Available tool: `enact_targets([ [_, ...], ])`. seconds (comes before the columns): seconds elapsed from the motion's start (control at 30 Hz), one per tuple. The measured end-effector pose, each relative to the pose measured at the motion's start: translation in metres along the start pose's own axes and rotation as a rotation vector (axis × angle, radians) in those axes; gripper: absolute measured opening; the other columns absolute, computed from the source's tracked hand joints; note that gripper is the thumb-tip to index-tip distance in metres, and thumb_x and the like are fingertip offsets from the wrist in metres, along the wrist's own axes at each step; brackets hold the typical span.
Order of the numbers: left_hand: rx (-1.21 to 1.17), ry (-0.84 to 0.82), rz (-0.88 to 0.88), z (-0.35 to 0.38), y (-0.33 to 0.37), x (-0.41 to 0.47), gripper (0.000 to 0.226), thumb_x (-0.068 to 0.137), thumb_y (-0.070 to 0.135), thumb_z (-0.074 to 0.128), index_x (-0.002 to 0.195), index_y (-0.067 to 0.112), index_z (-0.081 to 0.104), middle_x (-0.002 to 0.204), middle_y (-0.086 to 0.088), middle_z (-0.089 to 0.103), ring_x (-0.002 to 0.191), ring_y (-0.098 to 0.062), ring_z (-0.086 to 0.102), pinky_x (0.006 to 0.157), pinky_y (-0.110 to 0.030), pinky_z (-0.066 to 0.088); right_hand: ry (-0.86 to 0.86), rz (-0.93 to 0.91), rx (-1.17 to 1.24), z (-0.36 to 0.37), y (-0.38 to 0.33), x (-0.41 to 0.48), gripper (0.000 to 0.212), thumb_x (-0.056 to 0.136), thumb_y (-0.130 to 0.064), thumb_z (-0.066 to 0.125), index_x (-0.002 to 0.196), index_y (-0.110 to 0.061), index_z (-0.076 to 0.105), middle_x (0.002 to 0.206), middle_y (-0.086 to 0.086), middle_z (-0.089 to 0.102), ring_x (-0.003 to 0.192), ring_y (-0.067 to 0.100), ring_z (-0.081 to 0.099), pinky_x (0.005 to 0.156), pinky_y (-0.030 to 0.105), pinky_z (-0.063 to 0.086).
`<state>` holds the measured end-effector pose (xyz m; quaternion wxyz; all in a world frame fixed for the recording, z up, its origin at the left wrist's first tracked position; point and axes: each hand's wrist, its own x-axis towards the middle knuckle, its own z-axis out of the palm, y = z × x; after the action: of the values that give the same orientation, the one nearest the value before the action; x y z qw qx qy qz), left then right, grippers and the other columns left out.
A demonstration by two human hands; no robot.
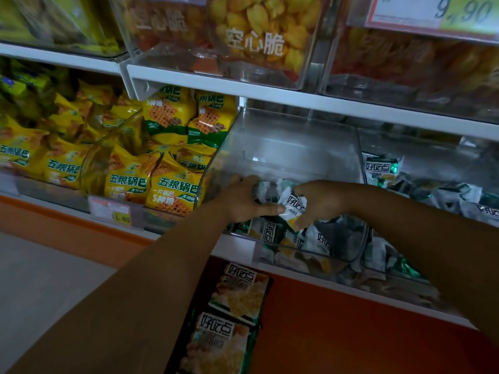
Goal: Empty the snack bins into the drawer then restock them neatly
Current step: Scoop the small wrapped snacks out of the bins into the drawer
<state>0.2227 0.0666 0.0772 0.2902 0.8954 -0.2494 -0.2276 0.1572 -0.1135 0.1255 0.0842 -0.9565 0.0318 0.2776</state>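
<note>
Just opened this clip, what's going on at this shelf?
A person has both hands in a clear bin on the lower shelf. The left hand and right hand together grip a bunch of white-and-green snack packets, with more lying under them. Below, an open drawer holds larger packs of the same brand. The neighbouring bin is heaped with yellow packets.
</note>
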Motion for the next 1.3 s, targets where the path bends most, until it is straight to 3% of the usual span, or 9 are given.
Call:
enact_targets([
  [0.1,-0.016,0.044,0.049,-0.001,-0.002,-0.003,0.083,0.073,0.045,0.081,0.142,0.022,0.043,0.143,-0.009,0.031,0.132,-0.023,0.040,0.108,-0.025,0.034,0.065,0.029,-0.005,0.002,-0.003,-0.004,0.080,0.080,-0.040,0.075,0.143,-0.009,0.036,0.125,0.005,0.052,0.098,0.019,0.054,0.074,0.022,0.041],
  [0.23,-0.023,0.255,0.185,-0.005,0.005,-0.015,0.059,0.078,0.012,0.079,0.132,0.015,0.055,0.131,-0.008,0.053,0.116,-0.023,0.056,0.095,-0.025,0.045,0.419,0.049,0.132,-0.006,-0.008,-0.015,0.072,0.080,-0.039,0.076,0.137,-0.011,0.043,0.137,0.011,0.052,0.118,0.027,0.053,0.085,0.028,0.043],
  [0.4,-0.160,0.528,0.336,-0.020,0.026,-0.059,0.058,0.076,0.033,0.074,0.131,0.027,0.056,0.121,0.001,0.059,0.107,-0.017,0.059,0.090,-0.033,0.053,0.638,-0.004,0.332,-0.010,-0.026,-0.073,0.055,0.082,-0.048,0.069,0.121,-0.017,0.045,0.119,0.007,0.062,0.104,0.027,0.060,0.086,0.042,0.052],
  [0.63,0.038,0.241,0.436,0.018,0.041,-0.160,0.061,0.077,0.049,0.074,0.133,0.036,0.053,0.124,0.019,0.054,0.105,0.008,0.049,0.082,-0.001,0.037,0.474,-0.100,0.524,0.073,-0.026,-0.186,0.058,0.080,-0.061,0.064,0.127,-0.036,0.042,0.109,-0.019,0.063,0.084,0.009,0.067,0.073,0.038,0.058],
  [0.73,0.137,-0.106,0.334,0.076,0.036,-0.166,0.061,0.085,0.051,0.068,0.140,0.042,0.042,0.135,0.019,0.048,0.112,-0.002,0.052,0.087,-0.015,0.041,0.249,0.012,0.480,0.130,-0.002,-0.195,0.071,0.081,-0.062,0.063,0.138,-0.030,0.036,0.114,-0.025,0.051,0.095,0.010,0.064,0.081,0.030,0.056],
  [0.83,0.151,-0.275,0.264,0.147,0.022,-0.150,0.056,0.089,0.045,0.067,0.140,0.033,0.044,0.127,0.015,0.049,0.114,-0.010,0.052,0.090,-0.022,0.042,0.192,0.047,0.661,0.199,0.036,-0.177,0.049,0.077,-0.055,0.072,0.115,-0.030,0.052,0.112,-0.017,0.061,0.100,0.005,0.063,0.086,0.033,0.054],
  [0.97,0.058,-0.391,0.075,0.229,0.000,-0.122,0.048,0.088,0.033,0.071,0.131,0.023,0.050,0.130,0.000,0.058,0.113,-0.018,0.058,0.091,-0.033,0.049,0.107,0.203,0.845,0.289,0.090,-0.136,0.052,0.078,-0.050,0.074,0.122,-0.029,0.057,0.119,-0.009,0.066,0.101,0.006,0.064,0.080,0.022,0.053],
  [1.13,0.131,-0.471,0.000,0.295,-0.017,-0.093,0.046,0.088,0.036,0.069,0.126,0.019,0.051,0.119,-0.003,0.055,0.104,-0.024,0.057,0.075,-0.026,0.038,0.013,0.331,0.891,0.355,0.115,-0.104,0.046,0.074,-0.061,0.068,0.108,-0.032,0.058,0.110,-0.004,0.067,0.095,0.014,0.064,0.085,0.035,0.055],
  [1.3,0.197,-0.480,-0.057,0.338,-0.038,-0.079,0.050,0.088,0.041,0.068,0.129,0.019,0.050,0.125,-0.007,0.050,0.111,-0.028,0.052,0.084,-0.032,0.042,-0.094,0.463,0.679,0.384,0.116,-0.082,0.075,0.083,-0.067,0.055,0.143,-0.024,0.037,0.140,0.016,0.040,0.127,0.037,0.041,0.100,0.048,0.045],
])
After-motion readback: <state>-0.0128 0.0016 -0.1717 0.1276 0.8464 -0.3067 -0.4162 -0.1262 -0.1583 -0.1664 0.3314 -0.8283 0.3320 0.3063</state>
